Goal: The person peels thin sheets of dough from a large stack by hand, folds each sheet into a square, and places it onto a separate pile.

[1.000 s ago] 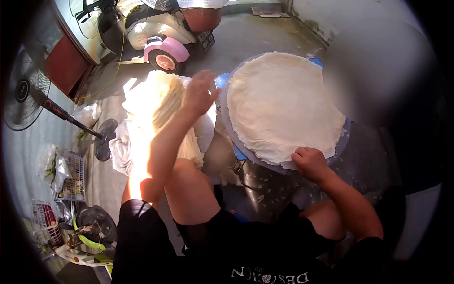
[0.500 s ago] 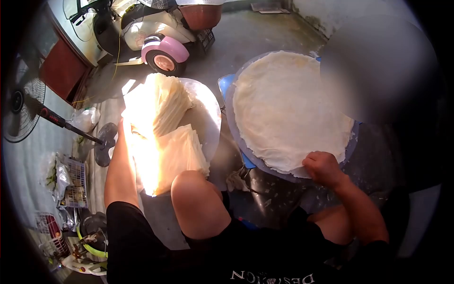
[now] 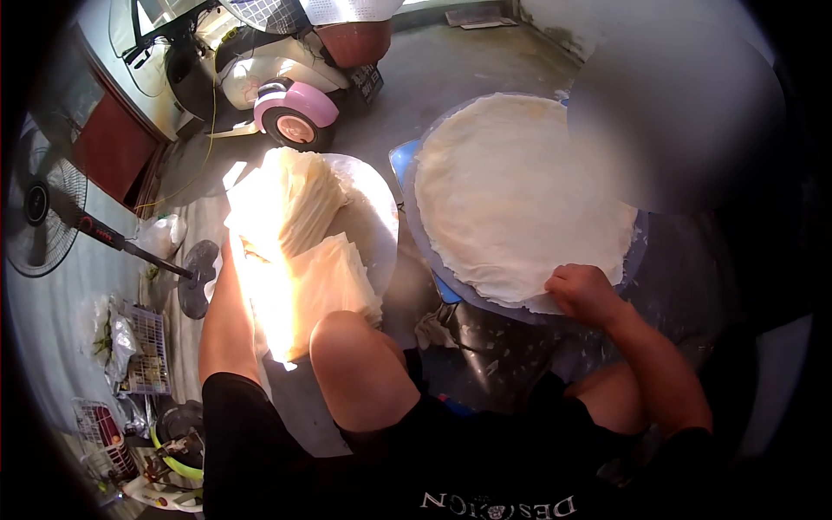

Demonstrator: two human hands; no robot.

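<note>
My right hand (image 3: 582, 293) is closed, with its fingertips pinching the near edge of a wide, pale, thin dough sheet (image 3: 520, 191). The sheet is round and lies flat on a grey round board (image 3: 511, 308), whose rim shows past it. To the left, folded pale sheets (image 3: 290, 204) are piled on a light round tray (image 3: 381, 208), with another folded stack (image 3: 334, 282) in front. My left forearm reaches to the left side of these piles. Strong sunlight washes out my left hand (image 3: 236, 247), so its fingers cannot be made out.
Another person (image 3: 737, 269) sits at the right, close to the board. A blue stool (image 3: 404, 159) shows under the board. A standing fan (image 3: 39, 204), baskets (image 3: 149, 351) and bags line the left wall. A scooter with a pink-fendered wheel (image 3: 296, 117) stands behind.
The whole view has shifted slightly, the board appearing a little further left. My right hand stays closed at the sheet's near edge, and my left arm remains beside the folded piles.
</note>
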